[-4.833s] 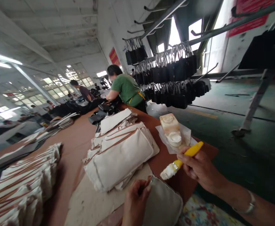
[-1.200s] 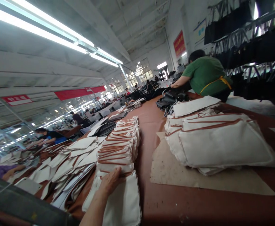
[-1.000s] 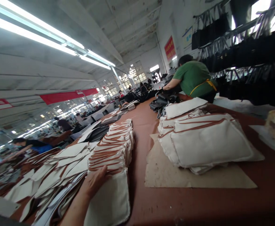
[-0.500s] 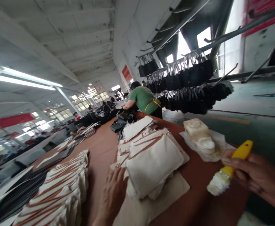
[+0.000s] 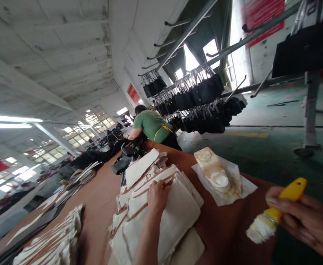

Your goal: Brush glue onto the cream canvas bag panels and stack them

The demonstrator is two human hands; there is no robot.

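Observation:
My right hand (image 5: 302,217) is closed round the yellow handle of a paintbrush (image 5: 284,209). Its bristles are coated in thick white paste and point down to the left, over the table's right edge. My left hand (image 5: 158,195) lies on a stack of cream fabric pieces (image 5: 178,209) with brown trim. Its fingers are bent and closed at the trimmed edge of the top piece; the fingertips are partly hidden. Between the stack and the brush, a paste-smeared container (image 5: 212,169) rests on a white sheet (image 5: 249,187).
A second row of cream pieces with brown trim (image 5: 53,239) lies at the left of the brown table (image 5: 97,217). Dark strips (image 5: 37,215) are beyond it. A person in green (image 5: 153,127) leans over the far end. Black bags (image 5: 197,95) hang on a rack at the right.
My left hand has moved from the near left side of the stack up onto the top piece's trimmed edge. The brush stays in my right hand. The view has turned right.

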